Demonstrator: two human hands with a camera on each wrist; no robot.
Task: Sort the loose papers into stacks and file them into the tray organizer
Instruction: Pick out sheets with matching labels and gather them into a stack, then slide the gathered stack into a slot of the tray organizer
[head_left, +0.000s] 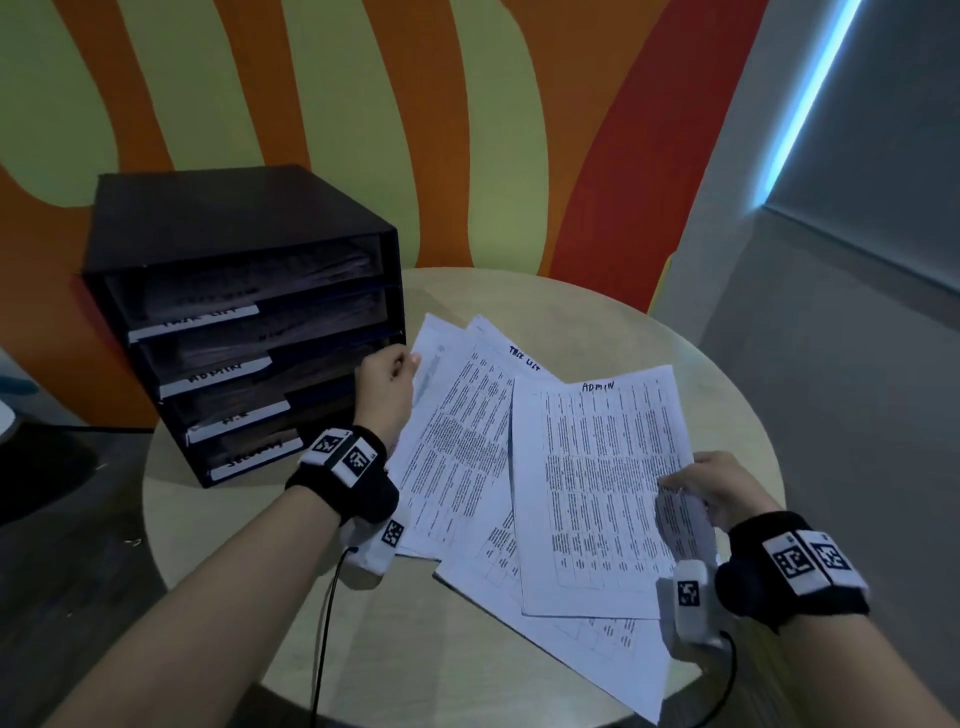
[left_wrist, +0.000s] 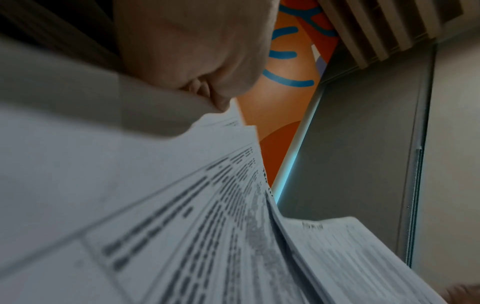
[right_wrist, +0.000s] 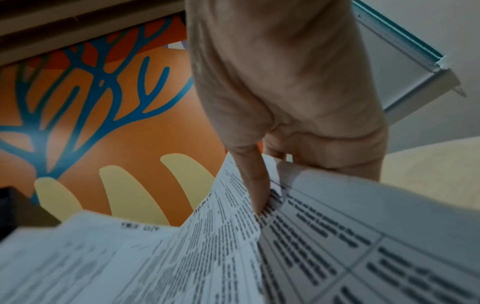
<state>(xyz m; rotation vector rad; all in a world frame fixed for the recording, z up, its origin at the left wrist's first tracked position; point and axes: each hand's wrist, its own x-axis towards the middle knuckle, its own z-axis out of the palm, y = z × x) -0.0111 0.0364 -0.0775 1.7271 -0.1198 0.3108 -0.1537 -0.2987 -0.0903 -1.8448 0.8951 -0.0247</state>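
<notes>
Loose printed papers (head_left: 467, 452) lie fanned over the round table. The top sheet, headed ADMIN (head_left: 597, 483), lies to the right; a sheet headed TASK LIST (head_left: 511, 358) shows behind it. My left hand (head_left: 387, 384) pinches the far left edge of a sheet (left_wrist: 130, 185) beside the organizer. My right hand (head_left: 717, 486) grips the right edge of the ADMIN sheet (right_wrist: 337, 236) with the thumb on top, curling the edge up. The black tray organizer (head_left: 244, 322) stands at the table's left with labelled shelves that hold papers.
The round beige table (head_left: 727, 395) ends close behind the papers and at the front. A striped orange and green wall (head_left: 415, 130) rises right behind it. A grey wall with a lit blue strip (head_left: 810, 98) stands to the right.
</notes>
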